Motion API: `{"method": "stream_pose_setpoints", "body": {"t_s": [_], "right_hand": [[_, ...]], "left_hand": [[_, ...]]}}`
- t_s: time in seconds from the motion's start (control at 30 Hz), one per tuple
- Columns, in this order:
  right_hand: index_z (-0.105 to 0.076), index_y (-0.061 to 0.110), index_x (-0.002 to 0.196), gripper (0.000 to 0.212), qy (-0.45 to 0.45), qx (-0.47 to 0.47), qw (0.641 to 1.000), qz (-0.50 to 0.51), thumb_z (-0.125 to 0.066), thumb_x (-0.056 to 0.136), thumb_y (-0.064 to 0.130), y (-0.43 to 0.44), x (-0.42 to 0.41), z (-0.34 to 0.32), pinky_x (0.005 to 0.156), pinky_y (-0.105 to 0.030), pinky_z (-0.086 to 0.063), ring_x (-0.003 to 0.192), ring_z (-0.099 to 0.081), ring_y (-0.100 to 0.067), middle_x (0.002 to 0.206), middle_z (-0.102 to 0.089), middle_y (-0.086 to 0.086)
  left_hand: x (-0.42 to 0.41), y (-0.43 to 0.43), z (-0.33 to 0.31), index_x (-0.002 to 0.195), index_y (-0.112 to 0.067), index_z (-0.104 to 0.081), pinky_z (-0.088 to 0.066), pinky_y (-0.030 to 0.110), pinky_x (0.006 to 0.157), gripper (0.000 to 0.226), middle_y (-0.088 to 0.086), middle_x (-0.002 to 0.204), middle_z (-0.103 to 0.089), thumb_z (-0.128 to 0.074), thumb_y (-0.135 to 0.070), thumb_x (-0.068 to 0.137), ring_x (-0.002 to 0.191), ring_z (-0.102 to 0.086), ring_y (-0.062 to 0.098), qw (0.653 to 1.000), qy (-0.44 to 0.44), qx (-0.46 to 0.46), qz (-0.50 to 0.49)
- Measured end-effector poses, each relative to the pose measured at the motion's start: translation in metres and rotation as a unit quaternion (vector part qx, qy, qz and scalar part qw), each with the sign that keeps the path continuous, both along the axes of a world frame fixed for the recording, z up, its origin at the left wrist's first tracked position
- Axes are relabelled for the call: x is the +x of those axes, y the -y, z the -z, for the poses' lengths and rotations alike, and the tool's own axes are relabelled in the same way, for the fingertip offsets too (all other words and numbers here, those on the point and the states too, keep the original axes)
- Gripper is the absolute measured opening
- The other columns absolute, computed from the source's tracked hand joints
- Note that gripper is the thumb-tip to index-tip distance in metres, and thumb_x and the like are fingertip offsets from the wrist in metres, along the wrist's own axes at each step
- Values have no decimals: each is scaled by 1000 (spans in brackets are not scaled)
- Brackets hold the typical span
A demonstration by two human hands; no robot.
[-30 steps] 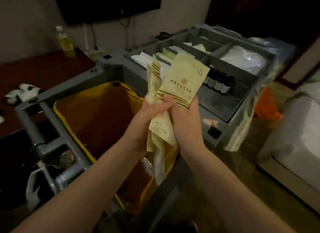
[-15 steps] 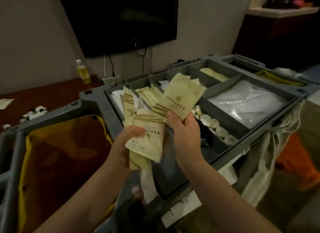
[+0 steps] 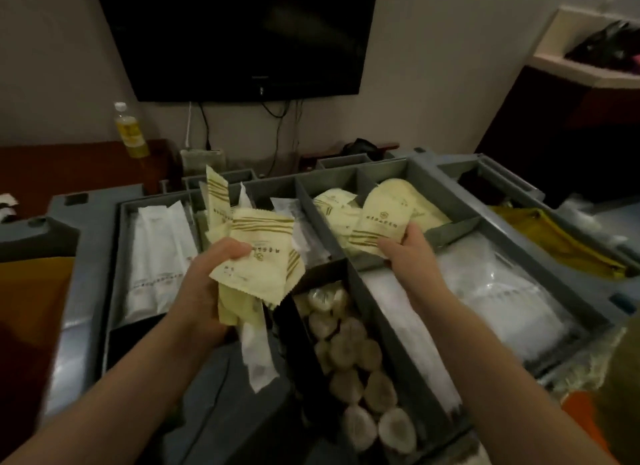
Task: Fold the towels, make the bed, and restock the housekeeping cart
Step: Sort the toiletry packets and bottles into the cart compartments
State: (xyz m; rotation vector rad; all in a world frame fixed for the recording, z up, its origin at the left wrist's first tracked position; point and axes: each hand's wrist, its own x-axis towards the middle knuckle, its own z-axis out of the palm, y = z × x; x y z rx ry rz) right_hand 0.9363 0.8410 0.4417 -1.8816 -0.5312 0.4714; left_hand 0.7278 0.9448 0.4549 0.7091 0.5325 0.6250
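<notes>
Cart [image 3: 90, 256]: the right hand [image 3: 414, 256] pinches one packet [image 3: 379, 222] over the compartment [image 3: 429, 185] at its far edge, among matching ones. The left hand [image 3: 202, 291] grips the stack [image 3: 258, 256], ready to feed.

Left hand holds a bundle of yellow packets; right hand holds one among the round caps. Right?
No: head view shows the right hand holding its packet in the compartment of yellow packets, not the round caps. Left hand holds the bundle.

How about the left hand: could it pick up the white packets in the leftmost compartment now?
Probably not yet: the left hand is full, gripping a bunch of yellow sachets, though the white packets lie uncovered beside it.
</notes>
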Motion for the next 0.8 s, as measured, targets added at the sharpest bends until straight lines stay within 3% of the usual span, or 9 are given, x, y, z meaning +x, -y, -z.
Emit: {"method": "stream_pose_setpoints", "body": {"t_s": [0.17,0.27,0.33,0.37,0.47,0.57,0.67,0.7,0.8], "right_hand": [[-28,14,146,60,106,-106,981,-127,-56,92,12,-64,81,2,89,-37,-48,117,-54,-26,136,-52,-6],[-8,14,152,78,152,-167,956,-188,-58,93,17,-77,94,12,103,-39,-38,134,-36,-31,153,-26,-13],[-12,15,151,75,222,-152,945,-185,-58,93,21,-72,99,18,112,-41,-29,140,-24,-31,155,-16,-14],[-20,15,149,67,231,-120,946,-195,-57,93,23,-68,98,18,111,-41,-31,138,-29,-30,152,-24,-13],[-49,20,129,33,123,-4,947,-295,-50,97,29,-55,82,7,86,-30,-49,106,-58,-20,115,-60,-4],[-40,26,131,35,-44,81,916,-390,-49,97,32,-36,52,-10,62,-12,-49,82,-64,-5,97,-61,5],[-20,45,141,70,-67,117,892,-431,-63,87,41,-22,29,-7,83,-29,-56,100,-63,-8,118,-56,5],[-21,50,138,71,-53,122,893,-431,-66,85,41,-20,25,-6,87,-33,-55,105,-61,-10,122,-55,7],[-35,56,123,54,-50,151,887,-434,-66,87,30,-15,17,-11,83,-25,-56,103,-60,-5,121,-53,16]], "left_hand": [[31,3,1,101,-8,-59,-55,25,50,27,6,76,-71,-33,-8,93,64,-69,18,994,1,21,-109],[51,15,-4,102,-7,-58,-53,25,48,22,6,75,-70,-39,-8,90,62,-69,18,985,-2,20,-173],[65,23,-4,101,-8,-59,-54,26,51,19,6,76,-70,-46,-8,87,65,-69,19,979,1,17,-201],[72,28,-4,100,-9,-59,-55,26,51,18,6,76,-71,-45,-8,88,65,-70,19,977,5,12,-211],[91,43,-7,100,-9,-59,-55,26,51,19,7,74,-72,-50,-5,83,64,-70,19,976,-8,0,-219],[104,53,-7,119,-5,-57,-59,35,64,53,16,101,-70,-60,-6,66,85,-70,28,976,-6,-17,-216],[108,58,-9,126,-6,-55,-58,39,65,61,21,109,-67,-66,-6,66,88,-69,32,977,-31,-14,-208],[107,59,-11,125,-7,-55,-58,38,63,58,21,108,-68,-63,-11,68,87,-70,32,980,-34,-8,-198],[97,59,-15,119,-9,-59,-58,37,61,45,18,103,-70,-58,-17,75,87,-70,31,987,-25,22,-160]]}}
